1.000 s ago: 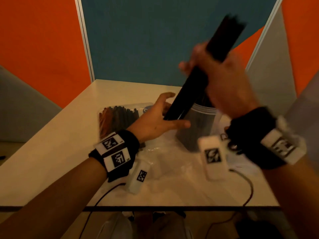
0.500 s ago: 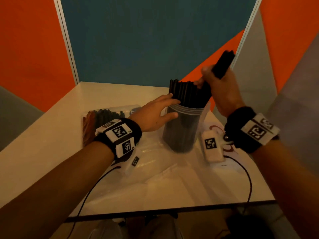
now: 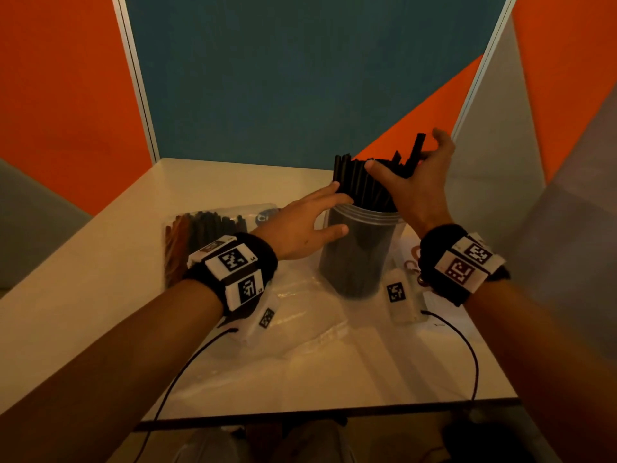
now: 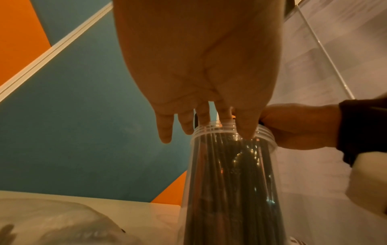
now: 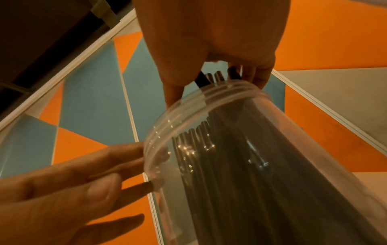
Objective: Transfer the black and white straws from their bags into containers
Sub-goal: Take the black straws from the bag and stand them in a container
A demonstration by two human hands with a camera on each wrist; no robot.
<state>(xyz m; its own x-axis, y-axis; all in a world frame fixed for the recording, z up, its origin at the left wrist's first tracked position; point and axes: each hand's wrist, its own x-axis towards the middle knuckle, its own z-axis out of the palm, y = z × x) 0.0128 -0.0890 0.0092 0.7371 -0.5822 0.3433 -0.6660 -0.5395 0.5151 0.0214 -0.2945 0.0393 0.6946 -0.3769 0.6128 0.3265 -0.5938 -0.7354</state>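
clear plastic bag of dark straws [image 3: 207, 228], lying flat on the pale table [image 3: 83, 295], far left. left hand [image 3: 300, 228], fingers straight and spread, touching the rim of the tall clear plastic jar [image 3: 357, 255]. jar upright, mid-table, packed with black straws [image 3: 360, 185] standing above its rim. right hand [image 3: 414, 185], fingers curled round the straw tops. empty clear bag [image 3: 310, 315] in front.

Container [image 4: 230, 190] base was cut off by the lower edge in both wrist views. Right hand [image 3: 414, 182] hid the black straws' [image 3: 354, 182] tips at 3 o'clock. Bag [image 3: 213, 225] label was unreadable.
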